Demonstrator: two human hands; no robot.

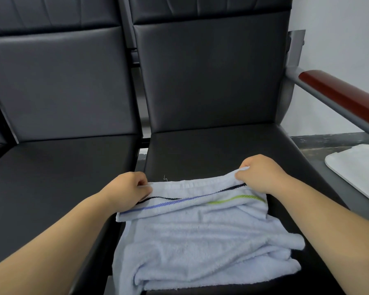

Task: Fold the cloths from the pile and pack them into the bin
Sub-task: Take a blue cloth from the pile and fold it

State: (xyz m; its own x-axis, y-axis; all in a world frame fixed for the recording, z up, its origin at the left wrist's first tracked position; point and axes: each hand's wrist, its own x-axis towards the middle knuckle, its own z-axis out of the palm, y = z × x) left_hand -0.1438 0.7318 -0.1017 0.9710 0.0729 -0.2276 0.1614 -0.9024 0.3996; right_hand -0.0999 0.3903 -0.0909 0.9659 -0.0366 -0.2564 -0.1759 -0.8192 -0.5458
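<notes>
A pale blue towel (pixel 200 237) with dark, purple and green stripes along one end lies rumpled on the right black seat (pixel 211 150). Its striped end is doubled back over the rest. My left hand (pixel 130 188) pinches the far left corner of that striped end. My right hand (pixel 262 173) pinches the far right corner, lifted a little off the seat. Both hands hold the far edge stretched between them. No pile of cloths is in view.
A second black seat (pixel 58 177) adjoins on the left. A grey metal armrest with a red-brown pad (pixel 341 96) runs along the right. Below it, a white container's rounded rim (pixel 354 167) shows at the right edge. Wall behind.
</notes>
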